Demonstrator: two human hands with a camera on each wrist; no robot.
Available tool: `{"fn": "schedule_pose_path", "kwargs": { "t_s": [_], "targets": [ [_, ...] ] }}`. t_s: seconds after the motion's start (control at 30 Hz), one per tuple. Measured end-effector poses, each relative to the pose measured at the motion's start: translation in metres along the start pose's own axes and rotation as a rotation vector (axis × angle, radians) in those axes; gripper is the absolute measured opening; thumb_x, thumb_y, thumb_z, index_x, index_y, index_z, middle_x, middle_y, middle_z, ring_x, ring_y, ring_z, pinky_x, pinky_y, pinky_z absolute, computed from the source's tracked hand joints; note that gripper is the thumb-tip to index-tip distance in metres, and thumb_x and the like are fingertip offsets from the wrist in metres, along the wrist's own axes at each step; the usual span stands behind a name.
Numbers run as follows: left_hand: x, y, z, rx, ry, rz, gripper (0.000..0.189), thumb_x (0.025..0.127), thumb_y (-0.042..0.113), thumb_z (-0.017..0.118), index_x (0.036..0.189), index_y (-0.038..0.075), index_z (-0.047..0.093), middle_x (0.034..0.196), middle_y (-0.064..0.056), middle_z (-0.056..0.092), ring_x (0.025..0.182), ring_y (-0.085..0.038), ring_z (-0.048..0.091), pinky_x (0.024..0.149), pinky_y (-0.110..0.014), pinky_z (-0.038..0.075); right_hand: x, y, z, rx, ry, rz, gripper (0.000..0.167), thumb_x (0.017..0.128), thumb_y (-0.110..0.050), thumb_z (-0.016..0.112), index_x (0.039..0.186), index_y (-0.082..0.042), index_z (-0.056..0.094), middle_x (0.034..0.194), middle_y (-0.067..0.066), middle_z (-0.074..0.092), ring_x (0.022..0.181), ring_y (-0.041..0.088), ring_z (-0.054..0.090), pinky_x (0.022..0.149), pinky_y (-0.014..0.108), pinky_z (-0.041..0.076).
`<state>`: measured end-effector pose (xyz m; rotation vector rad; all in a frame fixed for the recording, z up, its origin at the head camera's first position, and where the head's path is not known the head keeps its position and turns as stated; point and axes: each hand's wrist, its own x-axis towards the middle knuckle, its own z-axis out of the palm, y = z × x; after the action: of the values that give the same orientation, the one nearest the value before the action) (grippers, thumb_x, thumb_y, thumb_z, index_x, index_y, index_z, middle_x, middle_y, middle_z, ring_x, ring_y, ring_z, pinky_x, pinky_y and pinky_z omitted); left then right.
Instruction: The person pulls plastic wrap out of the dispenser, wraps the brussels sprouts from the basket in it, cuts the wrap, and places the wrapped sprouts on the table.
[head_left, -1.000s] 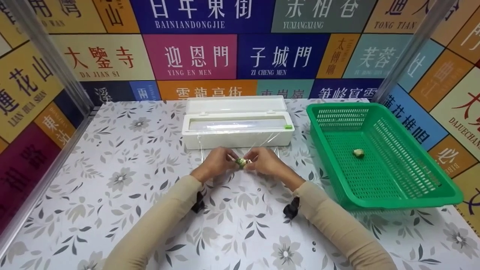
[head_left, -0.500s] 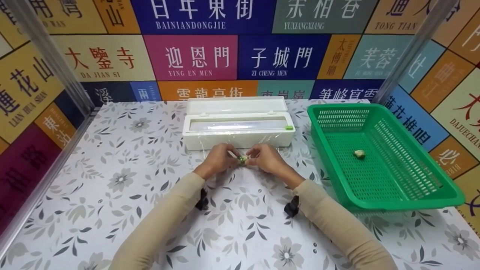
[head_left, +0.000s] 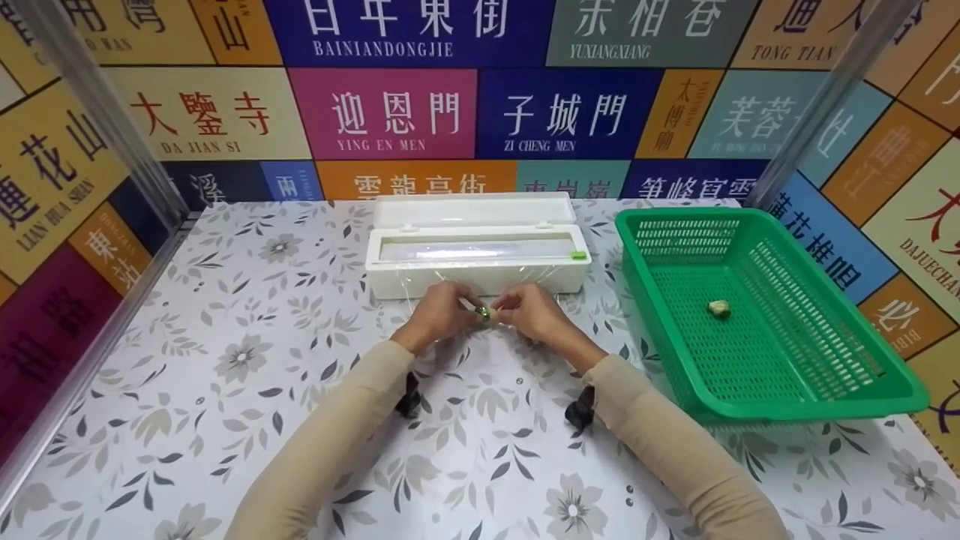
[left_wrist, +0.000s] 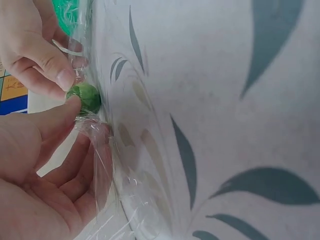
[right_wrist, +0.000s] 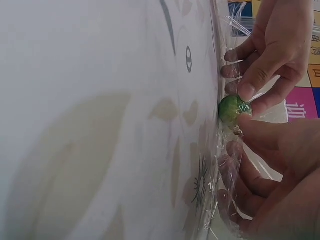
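Note:
A small green Brussels sprout (head_left: 484,313) sits between both hands, low over the flowered tablecloth. Clear plastic wrap (left_wrist: 127,212) lies around it and runs back to the white wrap box (head_left: 472,281). My left hand (head_left: 441,313) pinches one side of the sprout and film between thumb and fingers. From the other side, the thumb and fingertips of my right hand (head_left: 532,313) pinch it too. In the right wrist view, the sprout (right_wrist: 233,109) shows shiny film over its leaves, and the right hand's other fingers lie behind the transparent sheet.
The wrap box stands right behind the hands, its lid (head_left: 472,208) raised, with a green slider (head_left: 577,256) at its right end. To the right is a green plastic basket (head_left: 795,409) holding one pale Brussels sprout (head_left: 718,308). A sign-patterned wall (head_left: 382,112) closes off the back.
Both hands have shifted slightly forward, toward the wrap box, with the sprout between them. The sprout appears to have turned, showing more of its green side. Box and basket stay put.

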<state>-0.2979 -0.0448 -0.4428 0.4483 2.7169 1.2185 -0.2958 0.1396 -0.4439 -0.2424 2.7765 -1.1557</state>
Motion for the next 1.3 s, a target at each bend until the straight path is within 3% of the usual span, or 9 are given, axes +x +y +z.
{"fn": "schedule_pose_path", "kwargs": {
  "t_s": [0.27, 0.5, 0.67, 0.97, 1.13, 1.3],
  "targets": [
    [0.0034, 0.0003, 0.0002, 0.038, 0.037, -0.002, 0.017, 0.087, 0.006, 0.074, 0.104, 0.003, 0.074, 0.106, -0.013, 0.075, 0.091, -0.026, 0.072, 0.08, -0.033, 0.061, 0.0037, -0.0023, 0.0033, 0.006, 0.005, 0.028, 0.025, 0.08, -0.013, 0.084, 0.103, -0.009, 0.075, 0.098, 0.01, 0.075, 0.087, 0.021, 0.067, 0.075, 0.028, 0.054],
    [0.0034, 0.0006, -0.0006, 0.012, 0.033, -0.019, 0.024, 0.08, 0.004, 0.081, 0.103, 0.005, 0.074, 0.107, -0.01, 0.075, 0.089, -0.023, 0.072, 0.077, -0.028, 0.061, 0.0057, -0.0022, 0.0044, -0.014, 0.004, 0.051, 0.018, 0.081, -0.014, 0.082, 0.098, -0.012, 0.075, 0.096, 0.009, 0.077, 0.085, 0.019, 0.066, 0.07, 0.024, 0.049],
    [0.0028, -0.0016, -0.0002, -0.03, 0.041, -0.044, 0.02, 0.083, 0.004, 0.078, 0.103, 0.006, 0.076, 0.105, -0.009, 0.076, 0.087, -0.022, 0.072, 0.074, -0.027, 0.06, 0.006, -0.0027, 0.0063, -0.005, 0.039, 0.057, 0.019, 0.084, -0.011, 0.079, 0.102, -0.009, 0.075, 0.097, 0.011, 0.076, 0.086, 0.021, 0.067, 0.07, 0.024, 0.051],
    [0.004, -0.002, 0.0027, -0.011, 0.057, -0.073, 0.022, 0.089, 0.005, 0.071, 0.11, 0.009, 0.071, 0.115, -0.008, 0.072, 0.093, -0.024, 0.07, 0.086, -0.035, 0.06, 0.006, -0.0054, 0.0087, -0.018, 0.084, 0.071, 0.017, 0.086, -0.014, 0.077, 0.102, -0.01, 0.075, 0.098, 0.009, 0.076, 0.089, 0.022, 0.068, 0.079, 0.032, 0.055],
    [0.0071, -0.0026, 0.003, 0.035, 0.095, -0.06, 0.02, 0.086, 0.006, 0.072, 0.105, 0.012, 0.075, 0.111, -0.005, 0.075, 0.1, -0.026, 0.07, 0.093, -0.038, 0.058, 0.0061, -0.0033, 0.0074, -0.024, 0.085, 0.061, 0.017, 0.088, -0.017, 0.076, 0.104, -0.01, 0.076, 0.099, 0.009, 0.076, 0.09, 0.023, 0.068, 0.082, 0.035, 0.055],
    [0.0072, -0.0023, 0.0042, -0.006, 0.092, -0.08, 0.017, 0.086, 0.007, 0.075, 0.101, 0.013, 0.077, 0.107, -0.003, 0.076, 0.101, -0.024, 0.07, 0.094, -0.037, 0.058, 0.006, -0.0004, 0.007, -0.013, 0.089, 0.046, 0.018, 0.089, -0.018, 0.076, 0.104, -0.009, 0.076, 0.099, 0.011, 0.077, 0.087, 0.023, 0.068, 0.077, 0.031, 0.054]
  ]
}}
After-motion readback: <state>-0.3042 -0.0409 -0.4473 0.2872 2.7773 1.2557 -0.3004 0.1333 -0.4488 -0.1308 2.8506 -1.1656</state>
